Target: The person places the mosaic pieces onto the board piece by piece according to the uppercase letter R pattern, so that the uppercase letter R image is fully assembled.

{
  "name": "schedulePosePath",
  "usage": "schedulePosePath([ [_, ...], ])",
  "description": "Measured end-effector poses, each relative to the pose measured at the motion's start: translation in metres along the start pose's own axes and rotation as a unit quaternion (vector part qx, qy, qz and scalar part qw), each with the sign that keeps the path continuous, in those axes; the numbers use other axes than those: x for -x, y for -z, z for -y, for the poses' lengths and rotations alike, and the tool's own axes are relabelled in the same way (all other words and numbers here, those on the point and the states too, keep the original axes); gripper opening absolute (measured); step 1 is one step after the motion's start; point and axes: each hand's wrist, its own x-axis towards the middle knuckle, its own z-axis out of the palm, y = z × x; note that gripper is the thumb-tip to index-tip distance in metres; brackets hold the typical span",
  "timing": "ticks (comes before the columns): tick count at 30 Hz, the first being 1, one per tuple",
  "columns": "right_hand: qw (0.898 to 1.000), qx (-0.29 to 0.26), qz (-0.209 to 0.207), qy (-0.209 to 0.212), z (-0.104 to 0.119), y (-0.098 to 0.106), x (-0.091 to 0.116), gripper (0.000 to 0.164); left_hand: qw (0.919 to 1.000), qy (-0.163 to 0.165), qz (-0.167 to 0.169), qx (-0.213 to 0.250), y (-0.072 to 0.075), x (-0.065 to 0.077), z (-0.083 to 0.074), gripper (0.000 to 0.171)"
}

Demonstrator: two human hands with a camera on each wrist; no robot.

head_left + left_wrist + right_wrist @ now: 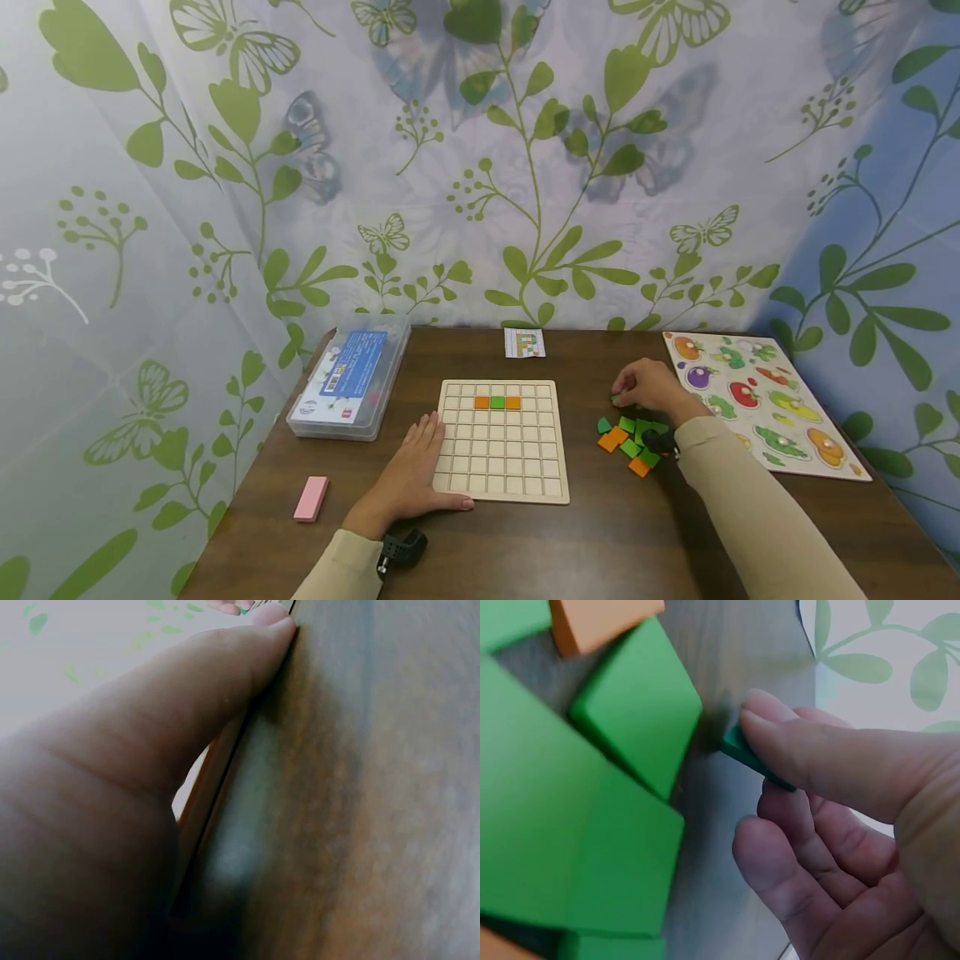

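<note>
My left hand (414, 468) lies with straight fingers along the left edge of a wooden grid board (501, 450), its thumb by the front left corner. In the board's second row sit two orange square tiles (482, 402) with a green square tile (497, 402) between them. To the right, my right hand (647, 387) pinches a small dark green tile (751, 756) between thumb and fingers, just beyond a loose pile of tiles. Green tiles (646, 709) and orange tiles (613, 439) make up that pile, and another dark green piece (604, 425) lies at its left.
A clear plastic case (386, 398) with a blue and white label stands at the back left. Nearer is a pink block (311, 499). A printed pattern card (524, 342) lies behind the board. On the far right rests a vegetable puzzle board (757, 400), close to my right forearm.
</note>
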Motion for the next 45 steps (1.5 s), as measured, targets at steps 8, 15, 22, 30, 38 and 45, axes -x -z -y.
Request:
schedulePosePath([
  [8,0.999,-0.049,-0.014,-0.014,0.007,-0.006,0.001,0.008,1.0,-0.005,-0.002,-0.005,-0.001,-0.001,0.001,0.142],
  [15,0.998,-0.058,-0.009,-0.023,0.013,-0.015,0.0,0.013,1.0,-0.002,-0.001,-0.002,-0.001,0.0,0.001,0.142],
  [22,0.999,-0.04,-0.009,-0.011,0.022,-0.023,0.0,0.009,1.0,-0.003,-0.004,0.002,0.0,0.001,0.0,0.142],
  [30,0.996,-0.077,-0.033,0.009,0.04,-0.036,-0.004,0.005,1.0,-0.004,-0.006,-0.002,-0.001,0.0,0.0,0.142],
  [38,0.99,-0.134,-0.041,0.008,0.059,-0.046,-0.006,0.007,0.9999,-0.009,-0.007,0.0,0.001,0.001,-0.001,0.141],
  [45,0.986,-0.156,-0.05,-0.013,0.076,-0.058,-0.008,0.011,1.0,-0.006,-0.005,0.002,0.001,0.001,-0.001,0.141],
])
